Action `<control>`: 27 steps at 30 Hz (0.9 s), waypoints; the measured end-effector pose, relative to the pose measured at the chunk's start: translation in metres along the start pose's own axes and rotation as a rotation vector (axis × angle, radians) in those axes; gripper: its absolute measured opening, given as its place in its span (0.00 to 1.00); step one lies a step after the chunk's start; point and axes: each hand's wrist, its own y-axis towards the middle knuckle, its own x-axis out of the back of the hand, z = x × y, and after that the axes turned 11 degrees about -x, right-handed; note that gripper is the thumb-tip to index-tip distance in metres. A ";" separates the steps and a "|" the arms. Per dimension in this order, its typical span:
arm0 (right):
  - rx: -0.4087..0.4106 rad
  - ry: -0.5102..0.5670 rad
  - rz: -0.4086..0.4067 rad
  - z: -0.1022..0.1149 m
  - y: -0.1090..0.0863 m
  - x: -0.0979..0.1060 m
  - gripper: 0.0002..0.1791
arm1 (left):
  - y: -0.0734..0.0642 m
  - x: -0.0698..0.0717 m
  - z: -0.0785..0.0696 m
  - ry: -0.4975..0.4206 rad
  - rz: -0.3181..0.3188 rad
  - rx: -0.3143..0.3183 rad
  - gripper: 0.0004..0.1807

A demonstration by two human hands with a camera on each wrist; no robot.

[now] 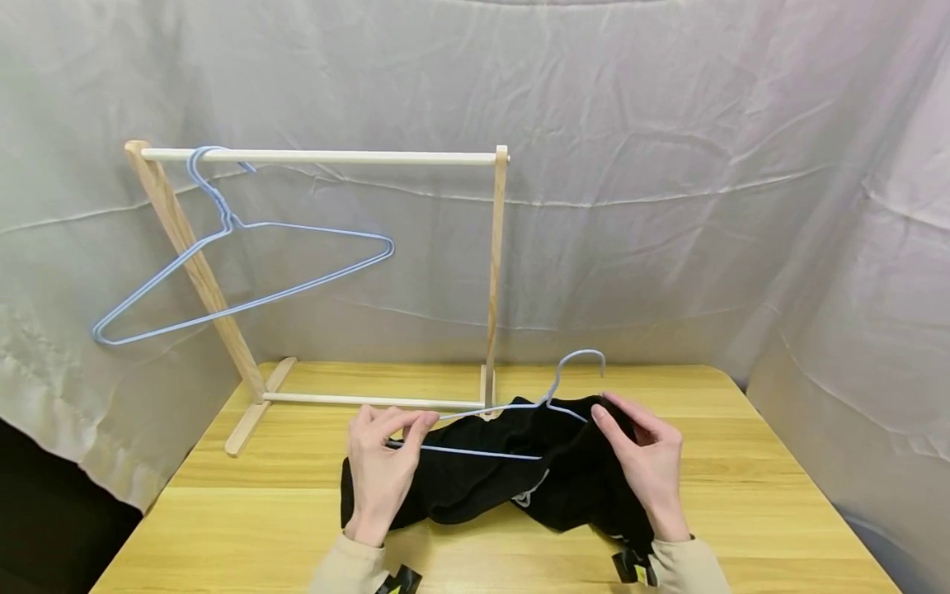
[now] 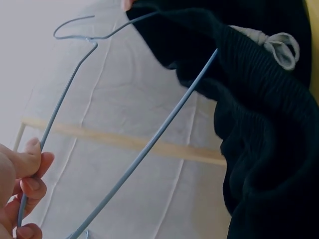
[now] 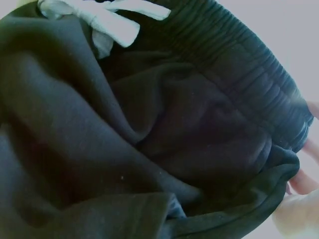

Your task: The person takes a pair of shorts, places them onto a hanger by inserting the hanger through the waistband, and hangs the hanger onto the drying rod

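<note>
My left hand [image 1: 383, 462] pinches the left arm of a light blue wire hanger [image 2: 119, 185]. The hanger's right end runs inside the ribbed waistband [image 2: 249, 64] of black drawstring shorts or trousers [image 1: 482, 487]; its hook points up and right. At the right side of the waistband, my right hand [image 1: 647, 462] pinches the fabric between thumb and fingers. A grey drawstring bow [image 3: 94, 17] shows at the front of the waistband. The hanger's right tip is hidden by the black cloth. The garment's lower part lies bunched on the wooden table [image 1: 742, 495].
A wooden rack [image 1: 319, 157] stands at the table's back left. Light blue hangers [image 1: 260, 304] hang together near the left end of its white bar. Grey curtain [image 1: 668, 206] surrounds the back and sides.
</note>
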 end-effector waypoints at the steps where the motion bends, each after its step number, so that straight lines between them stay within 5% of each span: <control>1: 0.022 -0.004 0.010 0.001 -0.001 -0.001 0.14 | -0.001 -0.002 -0.001 0.008 0.000 -0.008 0.04; 8: 0.170 -0.059 0.102 0.003 -0.009 -0.010 0.16 | -0.008 -0.014 -0.006 0.022 -0.041 -0.001 0.05; 15: 0.342 -0.302 0.132 -0.011 -0.007 -0.013 0.17 | -0.012 -0.019 -0.011 0.054 -0.081 -0.010 0.04; 20: 0.370 -0.376 0.203 -0.014 -0.005 -0.010 0.14 | -0.013 -0.021 -0.009 0.054 -0.048 0.007 0.06; 27: 0.359 -0.382 0.209 -0.016 -0.004 -0.010 0.11 | -0.011 -0.016 -0.002 0.031 0.094 0.003 0.04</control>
